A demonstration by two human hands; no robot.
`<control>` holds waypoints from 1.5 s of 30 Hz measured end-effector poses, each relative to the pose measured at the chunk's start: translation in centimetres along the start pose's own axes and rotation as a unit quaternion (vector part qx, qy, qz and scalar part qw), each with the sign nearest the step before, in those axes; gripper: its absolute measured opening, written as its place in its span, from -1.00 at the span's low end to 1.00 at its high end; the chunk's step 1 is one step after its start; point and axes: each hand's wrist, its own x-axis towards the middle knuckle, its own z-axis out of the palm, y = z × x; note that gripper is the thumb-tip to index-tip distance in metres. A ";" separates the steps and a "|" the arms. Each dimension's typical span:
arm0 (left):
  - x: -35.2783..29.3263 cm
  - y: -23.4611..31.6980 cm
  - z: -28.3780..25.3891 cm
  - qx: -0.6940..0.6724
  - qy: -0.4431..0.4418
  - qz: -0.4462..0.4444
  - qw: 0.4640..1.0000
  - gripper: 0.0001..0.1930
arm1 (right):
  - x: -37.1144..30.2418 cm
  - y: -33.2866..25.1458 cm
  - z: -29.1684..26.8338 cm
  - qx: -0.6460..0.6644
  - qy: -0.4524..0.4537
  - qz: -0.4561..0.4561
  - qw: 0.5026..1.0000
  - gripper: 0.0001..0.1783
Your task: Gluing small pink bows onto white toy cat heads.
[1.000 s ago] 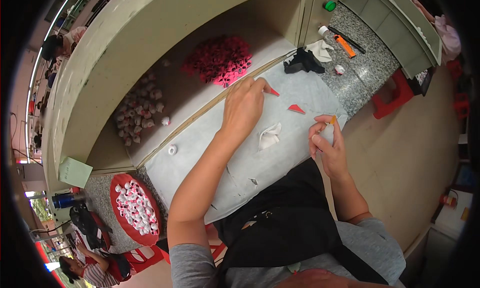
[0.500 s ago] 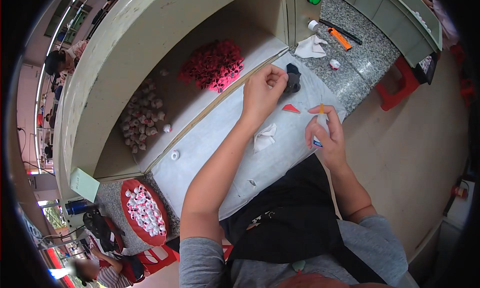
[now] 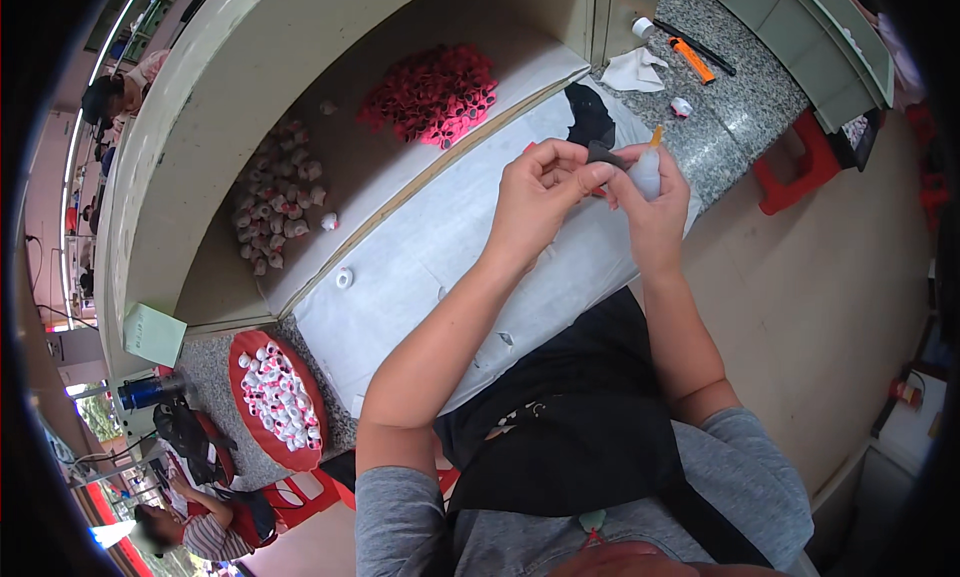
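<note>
My left hand (image 3: 540, 202) pinches a small dark grey piece (image 3: 606, 156), thin and flat like fabric or sandpaper. The fingertips of my right hand (image 3: 655, 217) meet it from the other side. Held in that same right hand is a translucent white squeeze bottle (image 3: 647, 175) with an amber nozzle pointing up. Just beyond my fingers, a black flat scrap (image 3: 588, 117) lies on the white sheet (image 3: 400, 317). Bits of red show around the fingers; whether my hands hold them cannot be made out.
A shelf bay holds a heap of pink-red rings (image 3: 430, 95) and white-and-pink pieces (image 3: 275, 202). At left stands a red tray (image 3: 237, 377) of similar pieces. A crumpled tissue (image 3: 633, 70), orange cutter (image 3: 692, 61) and white cap (image 3: 643, 27) lie at upper right. A red stool (image 3: 800, 167) stands right.
My left hand has lifted the dark grey piece off the sheet. My right hand has moved up and left with the bottle, so both hands now meet at the piece.
</note>
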 end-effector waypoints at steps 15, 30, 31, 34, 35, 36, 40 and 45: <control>-0.3 -0.5 -0.4 -0.292 -0.033 -0.166 0.941 -0.86 | -0.1 0.2 -0.9 -0.128 0.003 -0.075 0.989 -0.87; -1.3 -0.3 0.0 -0.257 -0.009 -0.063 0.964 -0.85 | -2.2 -0.8 0.2 -0.029 -0.128 0.003 0.991 -0.78; -1.2 -0.4 -0.1 -0.256 -0.008 -0.062 0.965 -0.85 | -2.2 -0.9 0.2 -0.012 -0.154 0.027 0.988 -0.79; -1.1 -0.8 -0.2 -0.259 0.003 -0.069 0.963 -0.83 | -2.2 -1.0 0.2 -0.031 -0.166 0.033 0.985 -0.80; -1.1 -0.8 -0.2 -0.244 0.007 -0.067 0.967 -0.83 | -2.2 -1.0 0.2 -0.031 -0.165 0.033 0.985 -0.80; -1.1 -0.8 -0.3 -0.230 0.011 -0.065 0.971 -0.83 | -2.1 -1.0 0.2 -0.042 -0.169 0.030 0.984 -0.81; -1.0 -0.7 -0.3 -0.218 0.017 -0.073 0.973 -0.83 | -1.7 -1.4 0.3 -0.007 -0.194 0.064 0.979 -0.82; -1.1 -0.5 0.5 -0.224 0.018 -0.007 0.974 -0.88 | -1.5 -1.3 0.7 0.084 -0.188 0.072 0.976 -0.78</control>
